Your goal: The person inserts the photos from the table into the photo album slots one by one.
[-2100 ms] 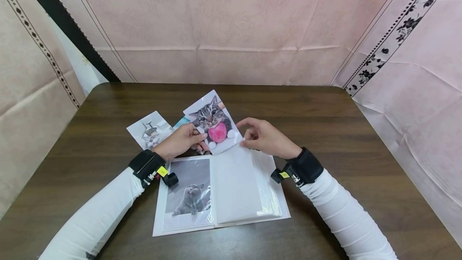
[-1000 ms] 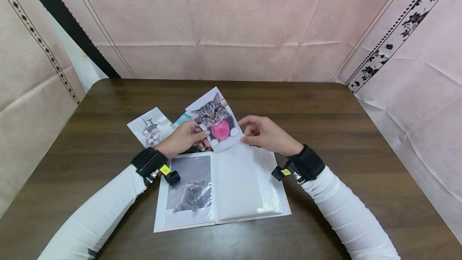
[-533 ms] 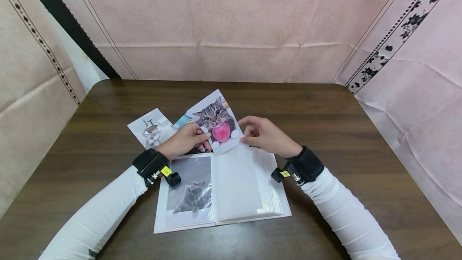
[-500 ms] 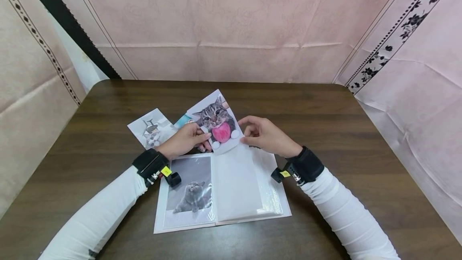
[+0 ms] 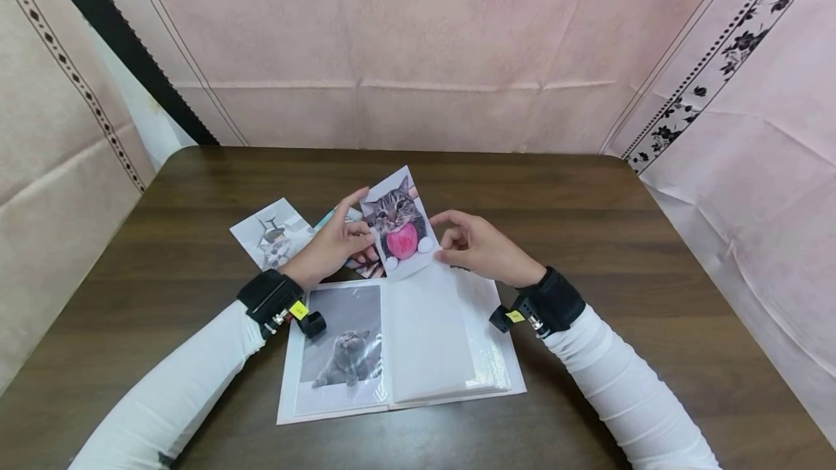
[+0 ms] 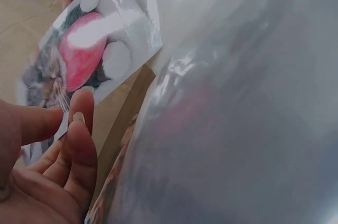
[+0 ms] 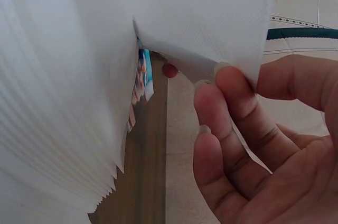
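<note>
A photo of a tabby cat with a pink heart (image 5: 400, 227) stands slightly tilted at the top edge of the open photo album's right page (image 5: 427, 339). My left hand (image 5: 339, 241) pinches the photo's left edge, its index finger stretched toward the upper corner. With thumb and fingertips, my right hand (image 5: 486, 249) pinches the upper corner of the album page, close to the photo's lower right corner. In the right wrist view the page corner (image 7: 211, 34) is lifted between those fingers. The left wrist view has the photo's bottom (image 6: 132, 39) against clear plastic; its exact depth there is unclear.
The album's left page holds a grey cat photo (image 5: 349, 357). Behind the left hand lies a pale photo (image 5: 271, 234) with further photos (image 5: 369, 267) partly covered beside it. Everything rests on a brown wooden table (image 5: 522, 187), backed by pink cloth (image 5: 418, 49).
The photo has turned more upright and shifted slightly right. My left index finger has stretched up along its edge, uncovering more of the photos behind. The right hand keeps its hold on the page.
</note>
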A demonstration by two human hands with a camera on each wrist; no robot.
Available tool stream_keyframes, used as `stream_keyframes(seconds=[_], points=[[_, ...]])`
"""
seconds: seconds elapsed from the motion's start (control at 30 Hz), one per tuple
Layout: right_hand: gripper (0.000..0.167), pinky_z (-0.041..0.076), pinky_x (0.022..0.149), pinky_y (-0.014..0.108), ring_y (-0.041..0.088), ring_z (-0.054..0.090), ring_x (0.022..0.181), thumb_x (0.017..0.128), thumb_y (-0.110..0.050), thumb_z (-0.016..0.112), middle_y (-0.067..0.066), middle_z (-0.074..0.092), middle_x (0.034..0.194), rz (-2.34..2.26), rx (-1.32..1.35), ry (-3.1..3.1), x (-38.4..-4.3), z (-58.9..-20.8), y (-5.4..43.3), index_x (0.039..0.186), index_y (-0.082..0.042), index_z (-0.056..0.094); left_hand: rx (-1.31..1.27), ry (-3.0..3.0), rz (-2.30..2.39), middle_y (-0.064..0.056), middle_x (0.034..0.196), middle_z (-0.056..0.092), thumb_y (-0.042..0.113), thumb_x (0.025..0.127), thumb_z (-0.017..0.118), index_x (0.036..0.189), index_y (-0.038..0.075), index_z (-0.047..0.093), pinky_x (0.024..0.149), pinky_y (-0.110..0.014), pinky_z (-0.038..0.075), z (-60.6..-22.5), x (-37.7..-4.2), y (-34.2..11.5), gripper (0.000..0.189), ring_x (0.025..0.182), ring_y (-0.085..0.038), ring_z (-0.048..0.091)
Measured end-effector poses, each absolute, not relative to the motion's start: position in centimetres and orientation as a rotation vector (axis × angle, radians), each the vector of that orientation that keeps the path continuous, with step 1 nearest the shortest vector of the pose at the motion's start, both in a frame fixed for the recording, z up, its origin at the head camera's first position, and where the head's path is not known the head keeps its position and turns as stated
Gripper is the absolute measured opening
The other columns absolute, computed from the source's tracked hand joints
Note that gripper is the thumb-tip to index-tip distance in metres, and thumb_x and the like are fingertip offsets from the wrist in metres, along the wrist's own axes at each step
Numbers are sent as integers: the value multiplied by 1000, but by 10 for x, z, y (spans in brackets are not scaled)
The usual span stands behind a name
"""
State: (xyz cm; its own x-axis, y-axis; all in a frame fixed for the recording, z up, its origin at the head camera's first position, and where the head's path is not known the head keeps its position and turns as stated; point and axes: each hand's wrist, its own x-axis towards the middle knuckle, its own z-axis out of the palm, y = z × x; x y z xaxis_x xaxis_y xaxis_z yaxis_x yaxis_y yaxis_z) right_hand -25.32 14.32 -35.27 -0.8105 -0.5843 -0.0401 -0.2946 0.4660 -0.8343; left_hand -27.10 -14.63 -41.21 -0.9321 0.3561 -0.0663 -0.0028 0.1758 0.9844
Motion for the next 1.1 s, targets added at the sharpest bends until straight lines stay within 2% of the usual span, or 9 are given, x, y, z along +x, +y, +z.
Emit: stream_keyframes(seconds=[0.23,0.53,0.8,1.1], points=[[52,48,70,25,23,57,76,93,-3,70,10,66,85,-1272,-741,2393,-253,-353,143,141,-1,48,307,2180,1816,-7,97,66,9,105,53,160,39,1,72,-26,54,-411,-271,-147,82,77,-15,67],[54,50,72,24,22,57,76,93,-2,71,9,66,84,-1274,-745,2382,-251,-352,143,141,0,48,299,2169,1852,-4,89,65,17,107,52,159,36,11,73,-26,53,-411,-271,-148,70,76,-15,66],[54,49,71,24,22,57,76,93,-1,70,10,66,84,-1286,-755,2379,-253,-354,143,142,0,47,285,2212,1826,-4,87,66,20,106,54,157,38,16,75,-28,52,-411,-271,-148,66,76,-17,66],[56,47,67,23,22,56,74,93,-1,70,9,65,84,-1303,-775,2370,-253,-355,143,143,-1,46,326,2301,1786,-5,90,69,17,105,56,156,34,20,71,-28,51,-410,-268,-146,65,77,-16,67]])
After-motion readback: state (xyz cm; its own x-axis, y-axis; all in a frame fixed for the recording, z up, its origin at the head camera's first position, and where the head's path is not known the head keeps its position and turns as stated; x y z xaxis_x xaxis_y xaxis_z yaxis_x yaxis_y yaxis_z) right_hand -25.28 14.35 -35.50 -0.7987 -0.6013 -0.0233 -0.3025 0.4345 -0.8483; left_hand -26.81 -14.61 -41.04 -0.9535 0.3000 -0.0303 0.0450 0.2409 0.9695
